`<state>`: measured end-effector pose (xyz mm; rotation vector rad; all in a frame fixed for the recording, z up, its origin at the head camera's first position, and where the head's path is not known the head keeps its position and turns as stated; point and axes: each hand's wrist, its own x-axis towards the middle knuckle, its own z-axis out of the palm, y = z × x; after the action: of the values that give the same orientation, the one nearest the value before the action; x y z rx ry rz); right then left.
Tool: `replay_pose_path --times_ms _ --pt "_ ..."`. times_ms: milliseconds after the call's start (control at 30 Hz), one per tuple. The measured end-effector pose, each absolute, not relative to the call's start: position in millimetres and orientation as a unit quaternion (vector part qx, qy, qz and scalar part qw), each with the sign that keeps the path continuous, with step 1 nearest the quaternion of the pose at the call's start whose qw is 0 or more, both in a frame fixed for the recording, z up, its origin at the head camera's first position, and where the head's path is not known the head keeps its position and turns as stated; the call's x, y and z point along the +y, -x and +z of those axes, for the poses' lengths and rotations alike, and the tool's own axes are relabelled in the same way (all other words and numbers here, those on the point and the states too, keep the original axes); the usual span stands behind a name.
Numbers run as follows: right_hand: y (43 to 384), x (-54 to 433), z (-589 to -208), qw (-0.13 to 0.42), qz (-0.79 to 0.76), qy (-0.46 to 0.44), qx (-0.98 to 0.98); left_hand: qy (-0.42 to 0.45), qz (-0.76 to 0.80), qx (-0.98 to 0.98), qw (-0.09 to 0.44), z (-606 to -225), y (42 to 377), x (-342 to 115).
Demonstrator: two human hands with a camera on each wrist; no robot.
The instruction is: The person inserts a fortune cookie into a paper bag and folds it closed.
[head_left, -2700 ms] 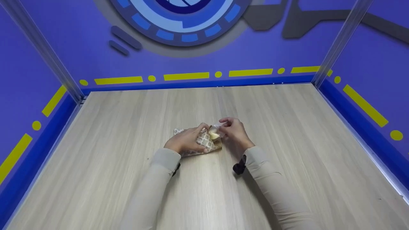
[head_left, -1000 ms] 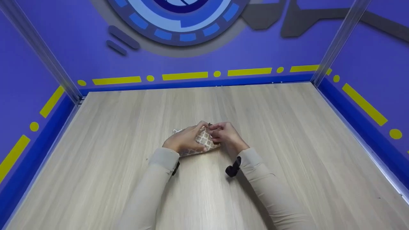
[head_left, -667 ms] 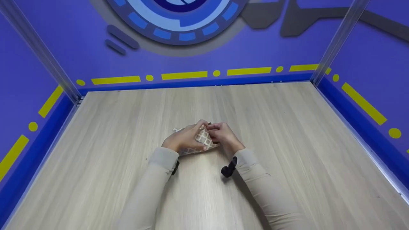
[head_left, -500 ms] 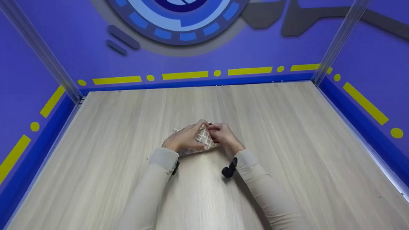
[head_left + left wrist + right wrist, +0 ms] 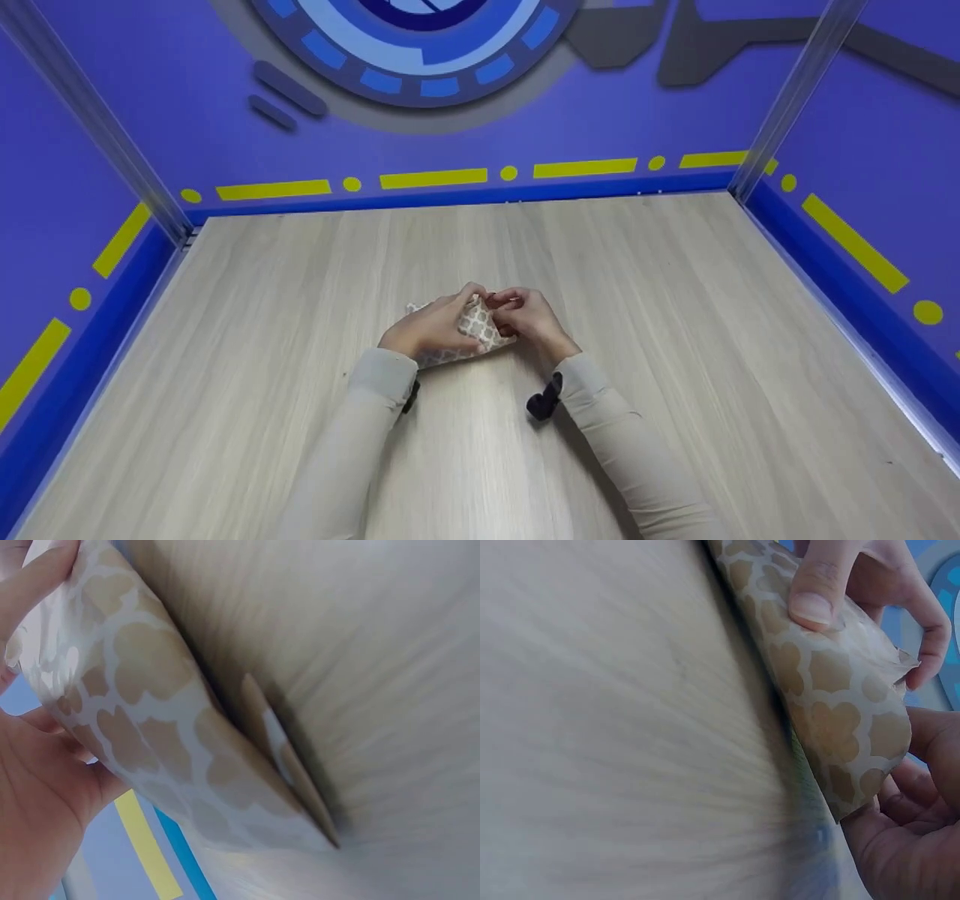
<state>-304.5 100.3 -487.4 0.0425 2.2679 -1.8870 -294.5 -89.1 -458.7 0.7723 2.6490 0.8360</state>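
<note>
A paper bag with a tan-and-white lattice print lies between both hands in the head view. My left hand grips it from the left, thumb on the near side and fingers over the far side. In the right wrist view the left thumb presses on the bag's printed face. At the bag's right end, which is its mouth, my right hand has its fingers curled. The fingertips are hidden by the bag and the hand, and I cannot tell what they hold. The left wrist view shows the bag's folded end close over the table.
The hands work around the middle of a wood-grain table. Blue wall panels with yellow marks stand at its back and both sides, joined by metal corner posts.
The right hand has moved left to the bag's mouth. A yellowish thing and clear wrapping seen there earlier are now out of sight. The left hand keeps its hold; lately only the right fingers shift slightly.
</note>
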Motion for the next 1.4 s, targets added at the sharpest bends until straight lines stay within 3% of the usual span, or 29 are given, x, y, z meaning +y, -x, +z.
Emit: replay_pose_path --times_ms 267,733,1400 --pt "306 103 -484 0.121 -0.698 -0.049 0.704 -0.254 0.289 0.914 0.132 -460 295 -89" --pt "306 112 -478 0.254 -0.742 -0.007 0.62 -0.265 0.288 0.912 0.123 -458 294 -87" --pt "307 96 -482 0.283 -0.774 -0.017 0.566 -0.287 0.278 0.91 0.11 -457 288 -83"
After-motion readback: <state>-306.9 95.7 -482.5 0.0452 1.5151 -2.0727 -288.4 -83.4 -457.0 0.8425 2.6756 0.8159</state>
